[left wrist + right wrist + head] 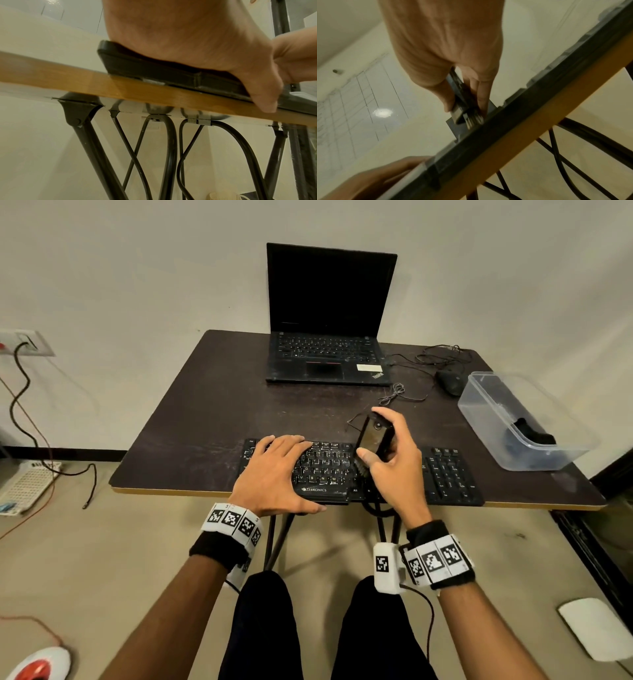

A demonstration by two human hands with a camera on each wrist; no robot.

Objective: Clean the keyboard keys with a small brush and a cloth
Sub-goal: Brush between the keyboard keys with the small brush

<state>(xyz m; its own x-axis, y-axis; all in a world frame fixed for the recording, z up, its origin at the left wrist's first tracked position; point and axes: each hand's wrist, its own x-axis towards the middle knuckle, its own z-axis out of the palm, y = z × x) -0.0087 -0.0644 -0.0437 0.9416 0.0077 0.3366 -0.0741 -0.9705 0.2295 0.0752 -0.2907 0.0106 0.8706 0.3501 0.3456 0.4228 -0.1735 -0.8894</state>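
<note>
In the head view, a dark brown laminate tabletop (212, 412) with a pale wooden edge is seen against a cream wall, above a beige floor. A black full-size keyboard (445, 474) lies along its near edge. The left hand (274, 470) is laid flat on the keys, fingers straight. A small black brush (371, 440) is held in the grip of the right hand (394, 460), bristles down on the keys. An open black laptop (329, 313), a black corded mouse (450, 382) and a clear plastic box (486, 412) holding a dark cloth (532, 433) stand farther back.

In the left wrist view, black metal table legs (89, 142) are shown under the edge.

In the right wrist view, the brush (462, 108) is pinched between thumb and fingers.
</note>
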